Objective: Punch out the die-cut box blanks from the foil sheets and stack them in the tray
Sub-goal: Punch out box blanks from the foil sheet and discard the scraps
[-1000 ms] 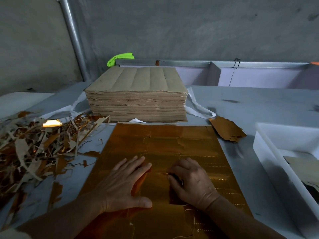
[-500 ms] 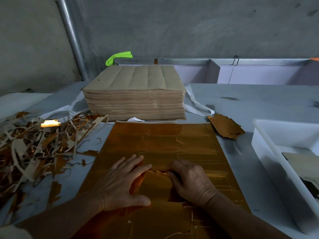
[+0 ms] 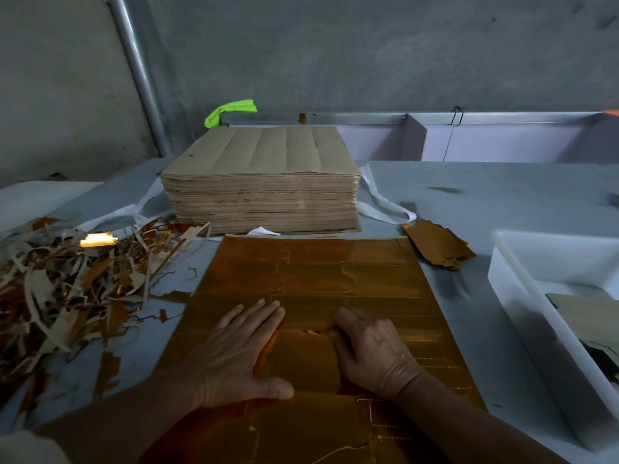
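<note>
Head view: the left hand (image 3: 234, 356) lies flat with fingers straight, pressing down on the foil sheet (image 3: 335, 272). The right hand (image 3: 371, 353) sits near it with fingers curled at a cut line, and whether they pinch the box blank (image 3: 301, 360) between the two hands cannot be told. The white tray (image 3: 522, 289) stands right of the right hand, the sheet stack (image 3: 261, 202) lies beyond both hands, and scrap trimmings (image 3: 67, 289) lie left of the left hand.

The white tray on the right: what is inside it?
In the white tray lies a tan blank, with something darker at its near edge. What is under it is covered; the frame cuts off the rest.
</note>
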A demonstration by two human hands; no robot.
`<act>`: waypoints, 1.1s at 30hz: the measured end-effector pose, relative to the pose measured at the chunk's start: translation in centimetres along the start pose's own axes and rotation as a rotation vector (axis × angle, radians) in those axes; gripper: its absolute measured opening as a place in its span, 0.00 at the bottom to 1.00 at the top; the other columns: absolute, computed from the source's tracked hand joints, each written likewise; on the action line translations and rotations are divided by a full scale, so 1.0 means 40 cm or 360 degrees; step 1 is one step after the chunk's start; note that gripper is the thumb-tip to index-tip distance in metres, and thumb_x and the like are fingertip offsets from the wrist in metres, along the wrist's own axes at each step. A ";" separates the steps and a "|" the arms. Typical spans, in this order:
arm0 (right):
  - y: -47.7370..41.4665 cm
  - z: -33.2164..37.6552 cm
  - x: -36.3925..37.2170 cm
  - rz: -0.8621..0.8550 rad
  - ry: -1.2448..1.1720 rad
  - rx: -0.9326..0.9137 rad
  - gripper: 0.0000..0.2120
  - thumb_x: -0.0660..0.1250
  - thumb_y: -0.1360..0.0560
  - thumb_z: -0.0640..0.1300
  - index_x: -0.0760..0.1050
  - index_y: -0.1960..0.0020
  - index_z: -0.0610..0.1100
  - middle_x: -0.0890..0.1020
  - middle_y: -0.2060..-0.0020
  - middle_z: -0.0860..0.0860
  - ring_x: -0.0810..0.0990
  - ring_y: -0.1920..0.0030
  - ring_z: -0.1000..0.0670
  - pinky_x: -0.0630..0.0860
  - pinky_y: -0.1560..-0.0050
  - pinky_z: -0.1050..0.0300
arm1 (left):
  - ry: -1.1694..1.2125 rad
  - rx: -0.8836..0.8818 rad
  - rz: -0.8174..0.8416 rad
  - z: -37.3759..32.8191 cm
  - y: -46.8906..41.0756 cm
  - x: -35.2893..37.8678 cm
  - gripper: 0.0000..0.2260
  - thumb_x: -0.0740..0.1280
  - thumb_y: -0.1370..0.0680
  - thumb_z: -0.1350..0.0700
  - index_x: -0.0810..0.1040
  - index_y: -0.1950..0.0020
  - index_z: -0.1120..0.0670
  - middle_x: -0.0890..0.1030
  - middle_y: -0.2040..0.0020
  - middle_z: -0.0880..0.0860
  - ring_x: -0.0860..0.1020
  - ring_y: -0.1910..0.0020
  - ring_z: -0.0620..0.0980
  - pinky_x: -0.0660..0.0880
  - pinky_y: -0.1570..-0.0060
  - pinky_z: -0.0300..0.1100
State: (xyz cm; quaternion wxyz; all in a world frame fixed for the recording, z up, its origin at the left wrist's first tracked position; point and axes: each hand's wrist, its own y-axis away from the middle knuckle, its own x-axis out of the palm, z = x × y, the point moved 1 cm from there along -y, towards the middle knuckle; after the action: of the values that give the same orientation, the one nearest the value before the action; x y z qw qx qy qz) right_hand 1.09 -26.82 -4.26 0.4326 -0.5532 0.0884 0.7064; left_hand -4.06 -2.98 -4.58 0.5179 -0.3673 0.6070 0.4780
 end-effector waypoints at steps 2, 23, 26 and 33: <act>0.000 0.000 0.000 -0.0016 0.0004 0.0000 0.08 0.57 0.21 0.50 0.73 0.48 0.48 0.73 0.60 0.57 0.68 0.64 0.59 0.66 0.63 0.64 | -0.0005 -0.0004 0.0005 0.000 -0.001 -0.001 0.55 0.47 0.37 0.15 0.28 0.23 0.45 0.27 0.24 0.41 0.26 0.28 0.38 0.30 0.28 0.41; -0.007 -0.014 -0.008 -0.0040 -0.0187 0.0121 0.08 0.61 0.22 0.44 0.65 0.57 0.54 0.69 0.65 0.60 0.71 0.66 0.58 0.66 0.65 0.64 | -0.0037 0.0026 0.0045 -0.008 0.000 -0.013 0.54 0.46 0.37 0.15 0.27 0.24 0.44 0.24 0.27 0.39 0.18 0.37 0.31 0.20 0.39 0.31; -0.017 -0.018 -0.012 0.0005 -0.0334 0.0196 0.05 0.61 0.21 0.42 0.73 0.55 0.49 0.74 0.66 0.57 0.73 0.67 0.57 0.68 0.66 0.65 | -0.0008 0.0025 0.0050 -0.005 0.001 -0.010 0.54 0.46 0.37 0.15 0.28 0.23 0.43 0.25 0.26 0.39 0.20 0.35 0.32 0.24 0.33 0.36; -0.042 -0.026 -0.048 0.0313 -0.0836 0.0578 0.07 0.63 0.20 0.42 0.77 0.55 0.49 0.79 0.64 0.53 0.75 0.68 0.57 0.74 0.68 0.64 | 0.0013 0.0017 0.0063 -0.009 -0.001 -0.012 0.53 0.47 0.37 0.15 0.28 0.24 0.42 0.25 0.27 0.37 0.21 0.33 0.33 0.27 0.31 0.39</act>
State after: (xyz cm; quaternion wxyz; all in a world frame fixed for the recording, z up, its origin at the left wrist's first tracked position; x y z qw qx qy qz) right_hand 3.04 -27.39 -2.38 0.4620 -0.2548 0.1513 0.8359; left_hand -4.04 -3.36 -4.10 0.5078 -0.3545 0.6187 0.4834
